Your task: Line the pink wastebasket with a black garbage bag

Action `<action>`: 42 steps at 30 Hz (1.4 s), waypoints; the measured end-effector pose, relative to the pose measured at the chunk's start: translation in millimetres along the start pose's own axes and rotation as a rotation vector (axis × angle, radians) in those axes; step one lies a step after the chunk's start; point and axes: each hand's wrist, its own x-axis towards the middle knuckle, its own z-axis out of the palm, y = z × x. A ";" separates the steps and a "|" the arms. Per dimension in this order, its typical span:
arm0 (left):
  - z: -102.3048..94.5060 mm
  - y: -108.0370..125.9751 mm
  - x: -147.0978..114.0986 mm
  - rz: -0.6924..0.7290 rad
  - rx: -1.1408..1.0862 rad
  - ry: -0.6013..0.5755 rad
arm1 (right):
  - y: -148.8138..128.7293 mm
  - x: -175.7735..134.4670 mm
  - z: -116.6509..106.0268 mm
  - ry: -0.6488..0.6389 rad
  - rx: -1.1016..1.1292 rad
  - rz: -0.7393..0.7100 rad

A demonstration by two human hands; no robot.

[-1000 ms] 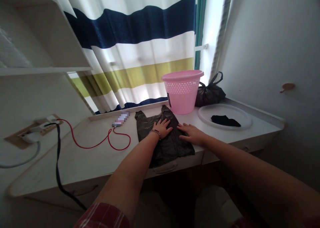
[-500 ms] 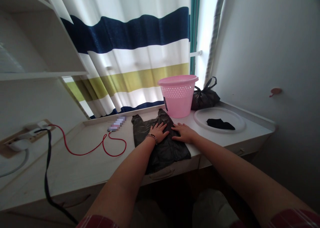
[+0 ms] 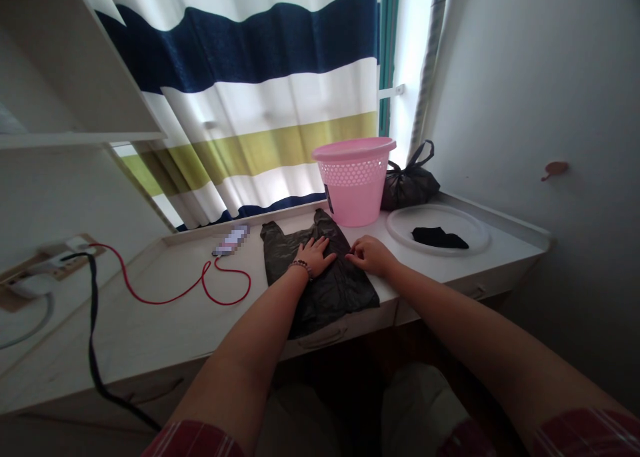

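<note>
A black plastic bag with two handle loops lies flattened on the white desk, its lower end reaching over the front edge. My left hand, with a beaded bracelet at the wrist, rests flat on the middle of it, fingers spread. At the bag's right edge, my right hand has its fingers curled together in a pinch on the plastic; the fingertips are partly hidden. Behind the bag stands a pink basket with a perforated upper band.
A tied black bag sits beside the basket. A round pale lid holds a black cloth item. To the left are a phone on a red cable, a power strip and a black cord.
My right hand has gone from spread fingers to a curled pinch at the bag's right edge. The left hand stays flat on the bag. The view has tilted slightly downward.
</note>
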 end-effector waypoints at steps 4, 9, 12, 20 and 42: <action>-0.4 0.5 0.0 0.003 0.003 -0.001 | -1.2 0.9 1.7 0.000 -0.056 0.026; -1.5 2.2 -1.1 0.002 0.002 0.000 | -0.6 0.6 1.9 -0.054 -0.092 0.052; -2.4 3.2 -1.0 0.000 -0.001 -0.006 | -1.7 0.2 0.8 -0.075 -0.098 0.056; -2.9 3.1 3.4 -0.013 0.000 -0.004 | -6.2 -0.3 -2.8 -0.109 -0.119 0.023; -2.6 -0.6 12.9 -0.019 0.012 -0.001 | 3.6 3.8 2.3 -0.323 -0.103 -0.029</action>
